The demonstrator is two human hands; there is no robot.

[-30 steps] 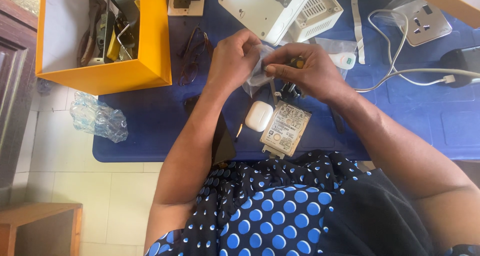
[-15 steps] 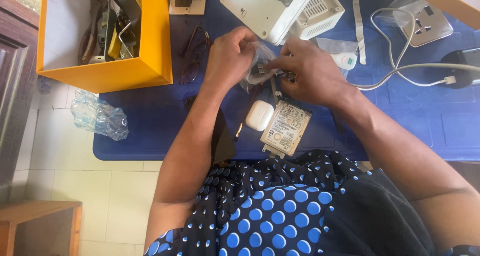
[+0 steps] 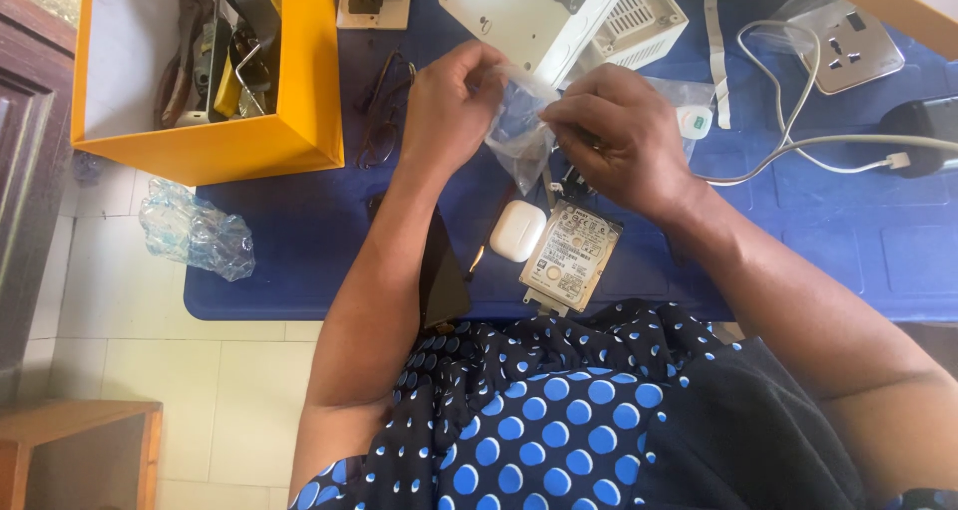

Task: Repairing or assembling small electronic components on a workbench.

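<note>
Both hands hold a small clear plastic bag (image 3: 519,131) above the blue table (image 3: 299,241). My left hand (image 3: 449,106) pinches the bag's upper left edge. My right hand (image 3: 614,136) grips its right side with fingers curled at the opening. Something small and dark lies under my right hand, mostly hidden. Below the hands lie a silver hard drive (image 3: 571,258) with a label and a white earbud case (image 3: 517,231) beside it. A dark phone (image 3: 441,270) rests at the table's near edge by my left forearm.
A yellow box (image 3: 299,121) with tools stands at the back left. Behind the hands sits a white plastic casing (image 3: 559,11). A wall socket plate (image 3: 848,46), white cable (image 3: 798,151) and black glasses (image 3: 379,111) lie around. A crumpled plastic bottle (image 3: 195,236) lies on the tiled floor.
Both hands have lifted the plastic bag a little and spread it apart between them. The things on the table have not moved.
</note>
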